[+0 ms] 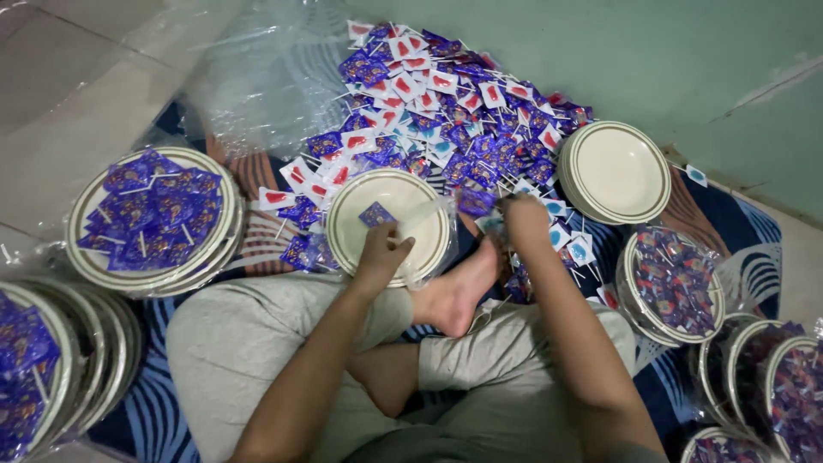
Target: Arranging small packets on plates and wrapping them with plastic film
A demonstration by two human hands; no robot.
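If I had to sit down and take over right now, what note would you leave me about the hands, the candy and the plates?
Left hand: its fingers hold the rim of the cream plate in front of the lap; one purple-wrapped candy lies on it.
Right hand: reaching into the pile of wrapped lollipops on the floor; I cannot tell whether it has closed on any.
Done: a plate piled with purple candies at the left, and bagged filled plates at the right.
Left: the front plate is nearly bare, and a stack of bare plates waits beside the pile.
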